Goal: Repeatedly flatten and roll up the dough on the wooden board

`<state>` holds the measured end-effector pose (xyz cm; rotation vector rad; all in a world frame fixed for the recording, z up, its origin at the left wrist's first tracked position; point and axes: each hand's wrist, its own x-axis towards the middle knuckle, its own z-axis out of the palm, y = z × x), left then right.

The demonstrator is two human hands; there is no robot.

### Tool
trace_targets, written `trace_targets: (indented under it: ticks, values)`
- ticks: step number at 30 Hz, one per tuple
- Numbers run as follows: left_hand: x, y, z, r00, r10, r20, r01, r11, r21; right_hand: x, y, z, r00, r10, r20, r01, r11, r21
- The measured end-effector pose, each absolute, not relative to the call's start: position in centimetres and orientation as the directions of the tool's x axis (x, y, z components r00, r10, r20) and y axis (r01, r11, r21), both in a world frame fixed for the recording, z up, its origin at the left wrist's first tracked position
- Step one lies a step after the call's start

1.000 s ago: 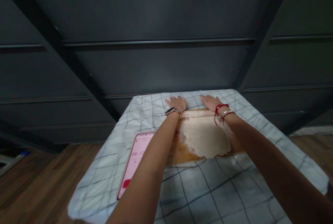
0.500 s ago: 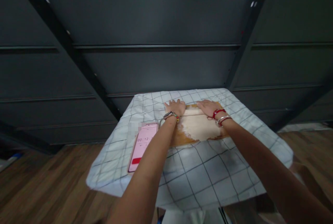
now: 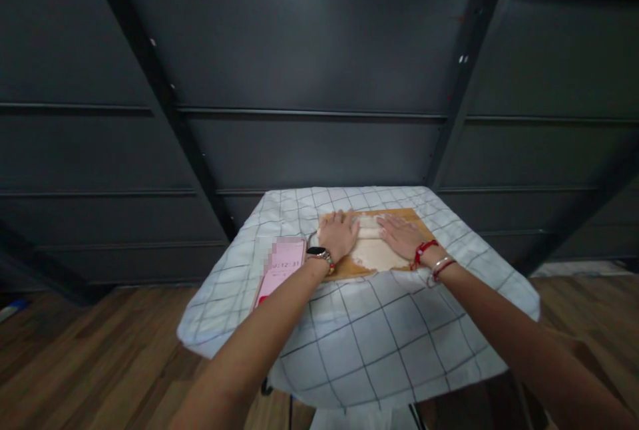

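Observation:
A pale rolling pin [image 3: 369, 227] lies crosswise over a flat sheet of dough [image 3: 378, 255] on a wooden board [image 3: 407, 214]. My left hand [image 3: 339, 233] rests flat over the pin's left end, fingers stretched out and spread. Over the right end lies my right hand [image 3: 399, 235], palm down with its fingers extended. Both hands press on the pin from above without wrapping round it. The pin's ends are hidden under the hands. The dough has a ragged near edge.
A checked cloth [image 3: 369, 330] covers the small table. A phone [image 3: 282, 263] with a running timer lies left of the board, partly behind my left forearm. A dark panelled wall [image 3: 319, 150] stands right behind the table; wood-look flooring [image 3: 124, 343] shows at the sides.
Both hands have come back toward me with the rolling pin, uncovering more of the board's far edge. The camera view has shifted, so the table's far edge sits lower.

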<state>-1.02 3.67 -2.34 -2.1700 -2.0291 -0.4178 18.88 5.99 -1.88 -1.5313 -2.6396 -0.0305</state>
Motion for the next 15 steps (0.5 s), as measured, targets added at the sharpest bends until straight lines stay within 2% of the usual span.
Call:
trace_targets:
  ticks: [4, 8, 13, 15]
  values:
    - [-1.1, 7.0, -2.1, -0.016, 0.96, 0.28, 0.993, -0.018, 0.118, 17.7, 8.7, -1.2, -0.463, 0.881, 0.097, 0.882, 0.469, -0.051]
    - [-1.5, 10.4, -1.5, -0.07, 0.987, 0.147, 0.979, 0.04, 0.198, 17.0, 11.7, -0.8, -0.447, 0.888, 0.113, 0.886, 0.456, -0.083]
    - [-2.4, 13.7, -1.2, 0.046, 0.999, 0.019, 0.976, -0.049, 0.212, 16.6, 14.8, -0.6, -0.437, 0.89, 0.127, 0.882, 0.452, -0.133]
    - [-2.5, 14.8, -1.3, 0.037, 0.999, -0.013, 0.978, -0.034, 0.208, 16.5, 15.9, -0.6, -0.434, 0.892, 0.129, 0.88, 0.45, -0.152]
